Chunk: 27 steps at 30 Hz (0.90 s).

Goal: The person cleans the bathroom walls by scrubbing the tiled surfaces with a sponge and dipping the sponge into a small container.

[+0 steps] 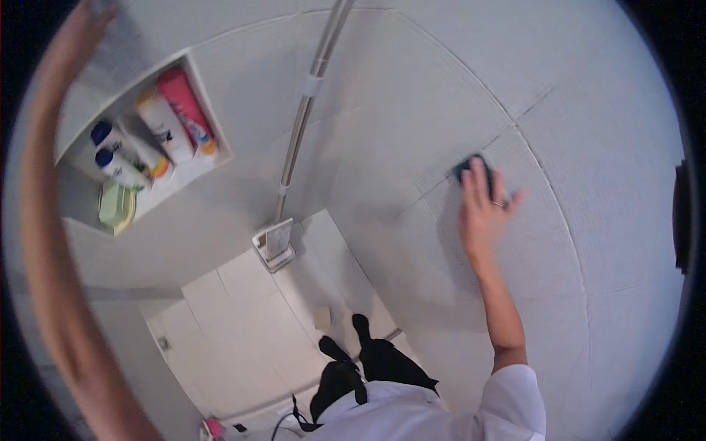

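Right hand [484,224] open, pressing dark pad [462,170] to wall [441,88], right of centre; flat hold might slip. Left hand [94,20], upper left: grip unclear to me.

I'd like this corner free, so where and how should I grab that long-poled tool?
I'd wrap a hand around the bare metal pole, between its two pale collars, coming from the open side, where the person stands. The shaft is slim and straight and looks roughly upright, rising from its head down at the floor; walls seem close behind it.
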Each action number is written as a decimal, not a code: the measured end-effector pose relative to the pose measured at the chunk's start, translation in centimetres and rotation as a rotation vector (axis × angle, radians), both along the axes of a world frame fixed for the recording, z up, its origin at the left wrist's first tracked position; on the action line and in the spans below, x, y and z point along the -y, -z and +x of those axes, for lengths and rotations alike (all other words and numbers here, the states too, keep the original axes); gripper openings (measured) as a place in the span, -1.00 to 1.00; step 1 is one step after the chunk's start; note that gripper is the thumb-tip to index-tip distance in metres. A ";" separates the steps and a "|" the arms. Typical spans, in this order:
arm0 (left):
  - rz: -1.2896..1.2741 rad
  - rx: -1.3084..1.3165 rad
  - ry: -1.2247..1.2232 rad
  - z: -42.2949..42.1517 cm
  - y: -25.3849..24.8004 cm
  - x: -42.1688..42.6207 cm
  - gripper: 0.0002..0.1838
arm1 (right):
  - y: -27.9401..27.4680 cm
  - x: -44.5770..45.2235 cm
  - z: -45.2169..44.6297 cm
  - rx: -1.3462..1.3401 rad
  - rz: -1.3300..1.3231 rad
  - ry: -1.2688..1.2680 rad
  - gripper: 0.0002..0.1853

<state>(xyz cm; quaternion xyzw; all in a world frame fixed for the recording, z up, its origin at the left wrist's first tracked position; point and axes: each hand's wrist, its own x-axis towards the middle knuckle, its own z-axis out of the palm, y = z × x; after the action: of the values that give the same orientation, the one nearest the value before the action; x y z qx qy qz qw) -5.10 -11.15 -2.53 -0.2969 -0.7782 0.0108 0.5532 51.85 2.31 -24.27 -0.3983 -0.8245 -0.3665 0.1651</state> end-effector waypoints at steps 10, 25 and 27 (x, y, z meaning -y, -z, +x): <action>1.302 3.245 1.368 48.3 26.9 -4.4 -0.28 | 0.9 6.5 1.5 -0.132 -0.500 -0.319 -0.30; 0.768 2.234 0.787 37.4 33.7 -24.7 -0.16 | -13.1 12.7 19.2 0.273 0.455 0.338 -0.47; 0.822 1.991 0.909 35.7 30.8 -28.1 -0.24 | -13.0 12.3 19.6 0.257 0.493 0.274 -0.43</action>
<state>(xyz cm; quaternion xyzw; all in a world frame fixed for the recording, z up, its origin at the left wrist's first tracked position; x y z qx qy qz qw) 30.57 16.90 -33.36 -0.2240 -0.6353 -0.6783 -0.2935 71.46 -10.04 -11.32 -0.4043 -0.6636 -0.6215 0.1001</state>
